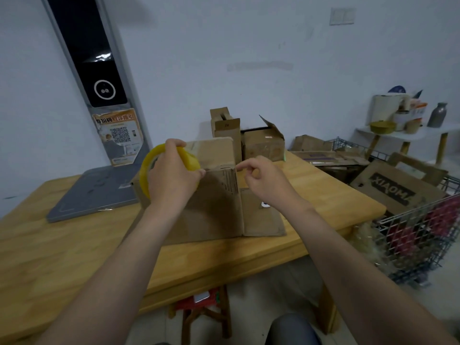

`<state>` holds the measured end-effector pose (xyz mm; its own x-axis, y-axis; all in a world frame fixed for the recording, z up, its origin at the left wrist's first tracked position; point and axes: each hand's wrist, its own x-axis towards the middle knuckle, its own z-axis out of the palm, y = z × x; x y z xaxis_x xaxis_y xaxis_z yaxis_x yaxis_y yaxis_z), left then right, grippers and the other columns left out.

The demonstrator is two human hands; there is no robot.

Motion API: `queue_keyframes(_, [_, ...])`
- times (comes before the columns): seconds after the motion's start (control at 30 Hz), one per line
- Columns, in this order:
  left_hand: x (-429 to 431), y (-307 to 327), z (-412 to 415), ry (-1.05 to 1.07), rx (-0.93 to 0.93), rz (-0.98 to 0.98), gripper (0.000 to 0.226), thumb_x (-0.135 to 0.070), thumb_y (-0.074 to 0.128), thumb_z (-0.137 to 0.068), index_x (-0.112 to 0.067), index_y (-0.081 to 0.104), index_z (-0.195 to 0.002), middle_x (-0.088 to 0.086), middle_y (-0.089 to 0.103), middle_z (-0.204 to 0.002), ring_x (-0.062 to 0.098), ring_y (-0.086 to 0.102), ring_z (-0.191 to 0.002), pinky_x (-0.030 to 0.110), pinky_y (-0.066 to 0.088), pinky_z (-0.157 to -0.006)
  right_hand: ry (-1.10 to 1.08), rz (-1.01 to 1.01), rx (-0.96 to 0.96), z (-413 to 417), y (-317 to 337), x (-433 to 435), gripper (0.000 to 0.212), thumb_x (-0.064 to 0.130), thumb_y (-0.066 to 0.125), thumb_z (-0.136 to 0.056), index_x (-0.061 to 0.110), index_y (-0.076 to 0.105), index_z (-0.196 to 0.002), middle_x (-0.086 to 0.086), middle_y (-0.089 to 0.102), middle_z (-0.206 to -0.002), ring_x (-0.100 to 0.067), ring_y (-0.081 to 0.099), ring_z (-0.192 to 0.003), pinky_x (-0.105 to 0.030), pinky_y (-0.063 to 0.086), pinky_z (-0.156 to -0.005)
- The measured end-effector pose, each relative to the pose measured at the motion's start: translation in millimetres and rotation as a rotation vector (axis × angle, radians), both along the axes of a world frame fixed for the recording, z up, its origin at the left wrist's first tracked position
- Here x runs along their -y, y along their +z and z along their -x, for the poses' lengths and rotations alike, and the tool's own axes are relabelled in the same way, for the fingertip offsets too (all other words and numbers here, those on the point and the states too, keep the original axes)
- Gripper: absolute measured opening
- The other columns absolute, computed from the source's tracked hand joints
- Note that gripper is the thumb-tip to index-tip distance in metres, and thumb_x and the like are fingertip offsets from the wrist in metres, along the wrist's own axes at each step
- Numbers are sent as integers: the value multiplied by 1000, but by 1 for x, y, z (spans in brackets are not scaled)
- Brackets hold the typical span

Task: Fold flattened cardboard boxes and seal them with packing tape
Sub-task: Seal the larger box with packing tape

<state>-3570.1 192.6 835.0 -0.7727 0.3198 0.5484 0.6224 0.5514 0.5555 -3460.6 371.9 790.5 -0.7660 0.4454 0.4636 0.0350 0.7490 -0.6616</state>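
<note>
A brown cardboard box (219,195) stands on the wooden table (74,257), one flap raised at its back and another flap lying flat to the right. My left hand (171,175) grips a yellow roll of packing tape (146,170) against the box's top left. My right hand (258,175) is at the box's top right corner, its thumb and forefinger pinched together; the tape end between them is too thin to make out.
Folded boxes (263,145) stand behind on the table. A grey flat device (92,192) lies at the left. A wire cart (410,220) with flattened cardboard stands to the right. A small stool (204,310) is under the table.
</note>
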Motion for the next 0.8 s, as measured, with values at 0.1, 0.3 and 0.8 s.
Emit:
queue_keyframes(0.1, [24,4,-2,-29,44,-61,68,-40,87,-78,-33,43,-130,-10,52,-100,23,58,-97,37,46,-70,65,-46,-56,7,22,30,24,18,55,-101,32,71,-113,14,62,-106,2,56,-92,-10,40,-73])
queue_keyframes(0.3, [64,10,-7,-149,171,-193,67,-45,88,-75,-35,44,-124,-5,64,-106,19,64,-93,41,55,-74,303,42,-49,25,40,88,20,26,62,-100,30,71,-117,20,66,-87,9,58,-73,-13,43,-66])
queue_keyframes(0.8, [116,28,-9,-360,559,-359,33,-11,61,-93,-39,63,-109,12,64,-124,33,66,-106,53,59,-90,360,574,-128,37,40,153,57,26,77,-90,25,52,-141,1,75,-110,-10,73,-94,-27,58,-78])
